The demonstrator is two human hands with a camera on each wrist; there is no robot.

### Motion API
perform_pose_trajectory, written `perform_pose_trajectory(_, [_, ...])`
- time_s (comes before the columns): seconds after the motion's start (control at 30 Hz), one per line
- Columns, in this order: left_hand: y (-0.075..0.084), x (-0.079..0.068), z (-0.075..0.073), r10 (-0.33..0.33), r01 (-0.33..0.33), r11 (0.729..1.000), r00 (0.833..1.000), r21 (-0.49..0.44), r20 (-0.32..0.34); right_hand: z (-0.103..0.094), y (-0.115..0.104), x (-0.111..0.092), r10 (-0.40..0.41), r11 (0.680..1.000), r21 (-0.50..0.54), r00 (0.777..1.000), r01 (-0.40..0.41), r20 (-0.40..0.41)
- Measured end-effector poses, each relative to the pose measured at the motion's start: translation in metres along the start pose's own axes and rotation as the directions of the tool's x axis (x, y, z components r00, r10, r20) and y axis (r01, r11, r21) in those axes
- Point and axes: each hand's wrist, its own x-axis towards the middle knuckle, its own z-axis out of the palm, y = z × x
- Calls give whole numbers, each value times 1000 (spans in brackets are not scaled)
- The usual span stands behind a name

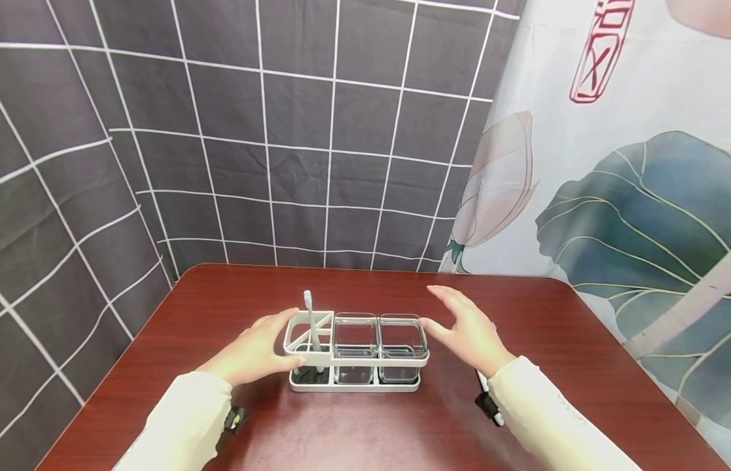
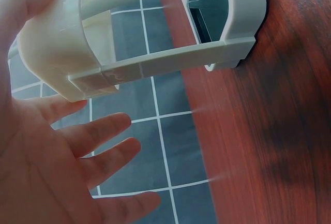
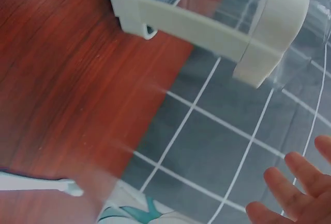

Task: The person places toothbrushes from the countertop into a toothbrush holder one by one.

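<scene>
Bright head view, dimmer and softer wrist views.
Pale glare whitens the glossy red-brown wood-grain tabletop [image 1: 353, 435] low in the head view; the white cloth sleeves [image 1: 177, 418] nearly wash out; soft-edged shadows darken the tabletop in the left wrist view.

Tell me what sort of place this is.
Probably a staged tabletop workspace rather than a real bathroom: I see a white rack, a reddish-brown table and what looks like gridded cloth hung behind.
</scene>
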Motion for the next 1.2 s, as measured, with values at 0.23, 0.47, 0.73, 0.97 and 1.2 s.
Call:
perform_pose_trajectory(0.23, [0, 0, 1, 10, -10, 1000, 1000, -2, -5, -1, 21, -3, 72, 997, 40, 997, -73, 17])
perform_pose_trajectory(0.47, [0, 0, 1, 11, -11, 1000, 1000, -3, -9, 2, 44, -10, 140, 989, 32, 989, -141, 41])
perform_pose_trajectory(0.73, [0, 0, 0, 5, -5, 1000, 1000, -14, -7, 6, 61, -18, 189, 982, -2, 980, -189, 66])
perform_pose_trajectory(0.97, [-1, 0, 1, 4, -4, 1000, 1000, -14, -11, 9, 77, -25, 248, 969, 0, 964, -249, 95])
perform_pose_trajectory(1.2, [-1, 0, 2, 1, -1, 1000, 1000, -17, -8, 13, 90, -27, 322, 940, 82, 941, -330, 101])
